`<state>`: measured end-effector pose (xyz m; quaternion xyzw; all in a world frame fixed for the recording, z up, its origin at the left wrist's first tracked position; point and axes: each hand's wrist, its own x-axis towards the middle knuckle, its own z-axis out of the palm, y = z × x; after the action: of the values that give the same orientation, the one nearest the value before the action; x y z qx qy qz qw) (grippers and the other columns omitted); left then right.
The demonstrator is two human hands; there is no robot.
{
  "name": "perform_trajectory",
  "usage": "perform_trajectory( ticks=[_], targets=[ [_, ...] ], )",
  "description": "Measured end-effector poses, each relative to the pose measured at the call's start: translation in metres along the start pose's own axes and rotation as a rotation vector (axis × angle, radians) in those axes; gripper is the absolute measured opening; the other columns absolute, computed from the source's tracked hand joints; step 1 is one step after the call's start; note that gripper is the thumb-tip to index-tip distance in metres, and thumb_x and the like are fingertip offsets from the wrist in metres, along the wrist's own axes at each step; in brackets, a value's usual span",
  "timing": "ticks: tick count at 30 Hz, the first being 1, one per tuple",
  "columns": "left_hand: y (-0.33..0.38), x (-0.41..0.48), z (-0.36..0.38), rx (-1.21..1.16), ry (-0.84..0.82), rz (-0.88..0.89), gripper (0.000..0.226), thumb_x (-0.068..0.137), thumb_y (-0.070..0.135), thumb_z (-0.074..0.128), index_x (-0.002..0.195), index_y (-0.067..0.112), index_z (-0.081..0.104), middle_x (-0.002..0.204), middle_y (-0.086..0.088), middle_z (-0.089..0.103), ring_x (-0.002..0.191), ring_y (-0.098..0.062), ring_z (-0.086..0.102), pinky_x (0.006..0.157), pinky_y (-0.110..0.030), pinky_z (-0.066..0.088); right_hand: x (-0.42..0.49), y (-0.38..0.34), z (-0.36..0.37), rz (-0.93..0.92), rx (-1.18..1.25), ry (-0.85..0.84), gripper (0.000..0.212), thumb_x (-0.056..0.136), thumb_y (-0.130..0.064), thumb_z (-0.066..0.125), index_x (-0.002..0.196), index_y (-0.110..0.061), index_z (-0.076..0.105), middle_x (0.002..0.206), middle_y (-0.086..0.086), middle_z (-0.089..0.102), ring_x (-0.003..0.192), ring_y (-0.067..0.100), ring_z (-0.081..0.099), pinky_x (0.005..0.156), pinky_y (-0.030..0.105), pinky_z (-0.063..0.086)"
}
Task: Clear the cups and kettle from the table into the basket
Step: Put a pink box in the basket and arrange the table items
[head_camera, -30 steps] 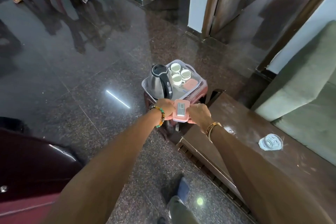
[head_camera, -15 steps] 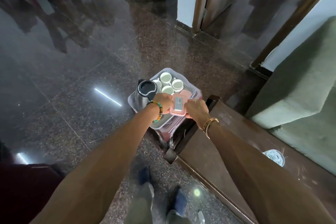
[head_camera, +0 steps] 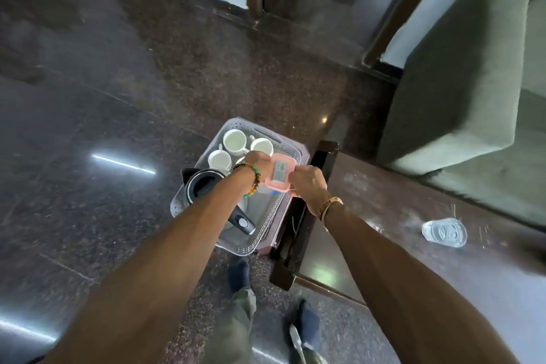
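Observation:
A pale perforated basket (head_camera: 236,247) sits on a low stand beside the table's end. Inside it stand three white cups (head_camera: 234,141) and a steel kettle (head_camera: 204,190) with a black lid and handle. Over the basket's right part I hold a pink lidded container (head_camera: 280,173) between both hands. My left hand (head_camera: 256,160) grips its left side and my right hand (head_camera: 307,183) grips its right side. Whether the container touches the basket is hidden.
A dark wooden table (head_camera: 384,216) runs off to the right with a clear glass (head_camera: 444,232) lying on it. A green sofa (head_camera: 472,83) stands behind the table. Polished dark floor surrounds the basket; my feet (head_camera: 304,322) are just below it.
The view has tipped down and moved in over the basket. Both hands have carried the pink container forward, from the basket's near edge to over its right part.

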<state>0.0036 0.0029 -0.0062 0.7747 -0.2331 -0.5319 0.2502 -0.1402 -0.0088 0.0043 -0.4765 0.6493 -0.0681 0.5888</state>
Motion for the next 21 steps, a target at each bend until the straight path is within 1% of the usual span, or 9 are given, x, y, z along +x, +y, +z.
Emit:
perform_trajectory(
  ticks=[2,4,7,11,13,14,17,19,21],
  targets=[
    [0.005,0.022,0.001,0.051,-0.031,0.012,0.032,0.091,-0.002,0.053,0.121,0.000,0.062,0.104,-0.008,0.059,0.094,-0.023,0.060,0.093,-0.037,0.053,0.023,0.000,0.006,0.042,0.018,0.035,0.035,0.085,-0.008,0.056,0.114,0.009,0.064,0.093,0.013,0.061,0.084,0.027,0.060,0.086,0.049,0.057],
    [0.008,0.041,0.003,0.131,-0.084,0.009,0.032,0.094,0.003,0.051,0.125,-0.002,0.060,0.116,-0.016,0.062,0.107,-0.030,0.062,0.097,-0.040,0.052,0.040,0.004,0.013,0.076,0.024,0.059,0.035,0.084,-0.008,0.055,0.115,0.005,0.066,0.094,0.013,0.064,0.085,0.026,0.061,0.087,0.048,0.057],
    [0.011,0.061,0.004,0.182,-0.151,-0.003,0.035,0.098,0.008,0.049,0.131,-0.004,0.055,0.131,-0.023,0.058,0.119,-0.036,0.059,0.098,-0.041,0.052,0.058,0.005,0.023,0.104,0.027,0.103,0.035,0.080,-0.007,0.052,0.106,-0.011,0.076,0.099,0.012,0.075,0.092,0.028,0.071,0.088,0.047,0.060],
    [0.003,0.080,0.007,0.202,-0.173,-0.018,0.036,0.099,0.009,0.048,0.132,-0.004,0.053,0.134,-0.024,0.057,0.121,-0.036,0.058,0.099,-0.043,0.051,0.072,0.006,0.032,0.137,0.001,0.120,0.037,0.080,-0.008,0.052,0.106,-0.016,0.077,0.101,0.011,0.075,0.099,0.028,0.071,0.089,0.046,0.059],
    [0.000,0.087,0.008,0.208,-0.185,-0.027,0.036,0.099,0.008,0.047,0.133,-0.004,0.053,0.134,-0.024,0.057,0.121,-0.036,0.057,0.098,-0.038,0.052,0.078,0.007,0.034,0.153,0.002,0.139,0.032,0.079,-0.008,0.053,0.101,-0.016,0.075,0.101,0.011,0.075,0.099,0.029,0.070,0.088,0.047,0.059],
    [-0.001,0.091,0.009,0.210,-0.189,-0.030,0.036,0.099,0.008,0.047,0.132,-0.004,0.053,0.133,-0.024,0.057,0.121,-0.036,0.058,0.093,-0.034,0.052,0.080,0.008,0.035,0.158,0.001,0.151,0.029,0.079,-0.009,0.054,0.099,-0.017,0.073,0.101,0.011,0.074,0.098,0.029,0.070,0.087,0.047,0.060],
    [-0.002,0.098,0.011,0.219,-0.200,-0.028,0.035,0.098,0.008,0.048,0.131,-0.004,0.055,0.131,-0.023,0.059,0.118,-0.035,0.060,0.077,-0.027,0.049,0.086,0.009,0.037,0.161,-0.029,0.161,0.037,0.078,-0.010,0.054,0.108,-0.017,0.075,0.098,0.007,0.075,0.094,0.027,0.071,0.083,0.043,0.061],
    [-0.004,0.103,0.013,0.220,-0.204,-0.036,0.036,0.097,0.007,0.049,0.131,-0.004,0.055,0.131,-0.023,0.059,0.118,-0.034,0.060,0.077,-0.027,0.049,0.091,0.011,0.038,0.165,-0.037,0.168,0.038,0.078,-0.011,0.055,0.109,-0.019,0.076,0.097,0.006,0.075,0.092,0.026,0.071,0.082,0.041,0.062],
    [-0.006,0.105,0.014,0.228,-0.204,-0.036,0.036,0.096,0.006,0.050,0.130,-0.004,0.055,0.131,-0.022,0.060,0.118,-0.034,0.061,0.082,-0.030,0.052,0.092,0.012,0.038,0.157,-0.055,0.173,0.037,0.080,-0.011,0.056,0.110,-0.021,0.076,0.096,0.005,0.076,0.089,0.025,0.071,0.079,0.038,0.062]
  ],
)
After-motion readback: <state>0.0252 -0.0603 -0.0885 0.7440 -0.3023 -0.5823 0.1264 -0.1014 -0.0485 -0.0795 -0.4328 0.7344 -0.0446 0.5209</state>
